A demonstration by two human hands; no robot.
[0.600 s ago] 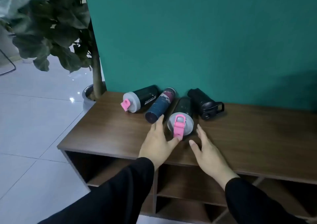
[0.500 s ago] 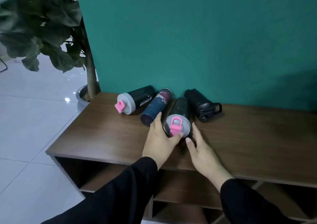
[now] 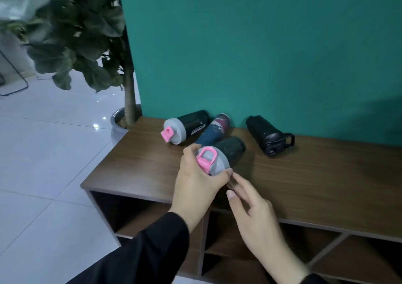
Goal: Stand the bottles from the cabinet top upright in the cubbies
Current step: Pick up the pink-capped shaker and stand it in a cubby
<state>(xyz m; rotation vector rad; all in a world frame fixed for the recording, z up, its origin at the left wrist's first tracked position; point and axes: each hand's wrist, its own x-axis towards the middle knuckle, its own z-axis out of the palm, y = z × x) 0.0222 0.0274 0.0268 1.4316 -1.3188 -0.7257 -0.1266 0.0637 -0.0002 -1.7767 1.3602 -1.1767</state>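
Several bottles lie on the brown cabinet top (image 3: 315,175). My left hand (image 3: 195,181) grips the grey lid end of a dark shaker bottle with a pink flip cap (image 3: 226,151), its lid end raised off the wood. My right hand (image 3: 252,214) hovers just below and right of that lid, fingers apart, holding nothing. Behind lie another shaker with a grey lid and pink cap (image 3: 185,127), a blue and maroon bottle (image 3: 215,129), and a black bottle with a loop handle (image 3: 269,138) to the right.
A teal wall (image 3: 261,55) backs the cabinet. Open cubbies (image 3: 245,240) with wooden dividers sit under the top. A potted plant (image 3: 82,33) stands left of the cabinet on the white tiled floor (image 3: 43,164).
My left hand has closed around the lid end of the nearest shaker and lifted and drawn it toward me. My right hand has drawn back from the bottle.
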